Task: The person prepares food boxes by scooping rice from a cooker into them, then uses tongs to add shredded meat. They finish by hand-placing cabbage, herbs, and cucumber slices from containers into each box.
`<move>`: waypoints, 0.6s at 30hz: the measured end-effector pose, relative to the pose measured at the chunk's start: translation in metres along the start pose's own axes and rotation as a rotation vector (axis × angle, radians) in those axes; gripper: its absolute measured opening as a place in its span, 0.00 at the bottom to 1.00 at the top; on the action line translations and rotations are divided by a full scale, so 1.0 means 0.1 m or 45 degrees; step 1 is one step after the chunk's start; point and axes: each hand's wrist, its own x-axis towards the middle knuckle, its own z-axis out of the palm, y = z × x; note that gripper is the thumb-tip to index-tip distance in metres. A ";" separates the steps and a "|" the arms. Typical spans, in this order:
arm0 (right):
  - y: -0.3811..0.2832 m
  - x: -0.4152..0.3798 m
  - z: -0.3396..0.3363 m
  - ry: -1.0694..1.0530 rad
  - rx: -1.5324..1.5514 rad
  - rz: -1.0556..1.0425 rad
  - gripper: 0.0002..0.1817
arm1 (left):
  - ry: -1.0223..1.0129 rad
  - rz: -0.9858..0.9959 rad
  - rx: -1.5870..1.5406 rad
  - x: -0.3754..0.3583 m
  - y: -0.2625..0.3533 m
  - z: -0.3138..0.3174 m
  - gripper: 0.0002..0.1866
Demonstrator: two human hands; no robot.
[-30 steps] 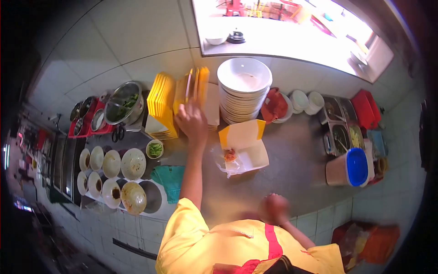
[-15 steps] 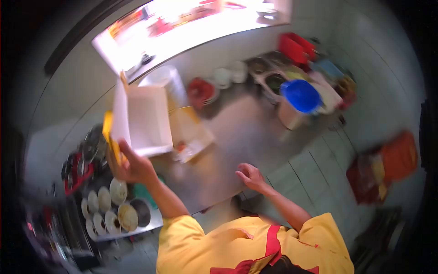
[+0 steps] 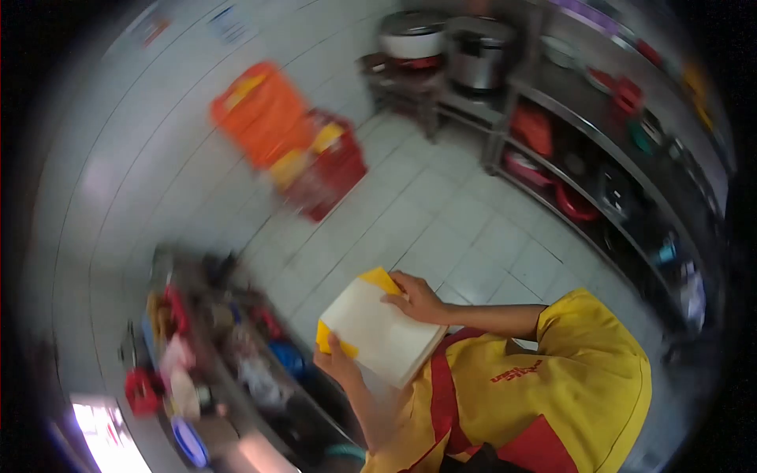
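Observation:
A white cardboard box (image 3: 380, 327) with yellow flaps at its corners is between my hands, close in front of my body. My left hand (image 3: 339, 361) grips its left corner, thumb over the yellow flap. At the far right corner my right hand (image 3: 418, 298) holds on, its thumb lying on the white face and its fingers round the edge. The box is tilted, and its underside is hidden.
To the left, a cluttered metal counter (image 3: 244, 410) carries a blue-rimmed tub (image 3: 189, 441). A red crate (image 3: 331, 169) with an orange bag (image 3: 264, 110) stands by the wall. Metal shelves (image 3: 599, 134) line the right, near a large steel cooker (image 3: 477, 55).
My view has swung right, away from the counter and window. The box, open in my left hand before, is now in front of me, and my right hand has taken hold of it too.

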 end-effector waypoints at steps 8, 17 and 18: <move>1.10 0.11 -1.17 0.641 -0.076 0.377 0.17 | -0.983 -0.156 -0.122 0.77 -0.82 1.87 0.28; 1.28 1.62 -3.35 1.100 -0.272 0.139 0.15 | -1.058 -0.242 -0.341 2.20 -1.28 4.41 0.19; 1.29 1.70 -3.72 1.141 -0.307 0.139 0.15 | -1.126 -0.353 -0.380 2.28 -0.93 4.79 0.22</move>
